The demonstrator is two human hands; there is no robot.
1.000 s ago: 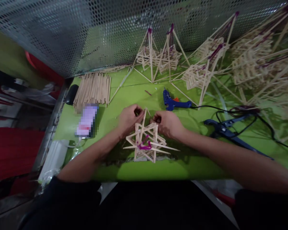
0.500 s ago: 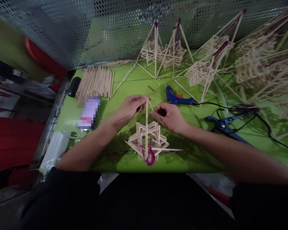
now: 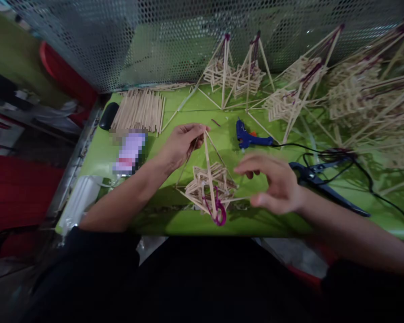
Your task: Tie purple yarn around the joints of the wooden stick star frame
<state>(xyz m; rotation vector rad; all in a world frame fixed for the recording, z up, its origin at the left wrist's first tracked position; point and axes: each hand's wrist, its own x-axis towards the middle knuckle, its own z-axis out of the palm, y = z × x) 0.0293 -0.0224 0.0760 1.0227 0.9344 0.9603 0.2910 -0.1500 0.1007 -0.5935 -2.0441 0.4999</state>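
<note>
A frame of thin wooden sticks [image 3: 211,185] is at the near edge of the green table, with a loop of magenta cord [image 3: 220,214] at its near end. My left hand [image 3: 185,142] pinches the far tip where its long sticks meet. To the right of the frame, my right hand [image 3: 272,181] is open, thumb and fingers apart, slightly blurred. One stick's end reaches close to its thumb; whether they touch I cannot tell. Beyond this hand lies a blue glue gun [image 3: 252,137], its nozzle pointing away from me.
Dark-handled pliers [image 3: 323,186] and a black cable [image 3: 365,179] lie at right. Several similar stick frames [image 3: 249,76] stand along the back. A pile of loose sticks [image 3: 139,110], a phone [image 3: 130,152] and white glue sticks [image 3: 82,197] are at left. A perforated metal panel [image 3: 161,45] rises behind.
My right hand has let go near the frame's far tip, moved right and toward me, and opened. My left hand keeps its pinch. The frame has turned slightly, its cord end shifting right.
</note>
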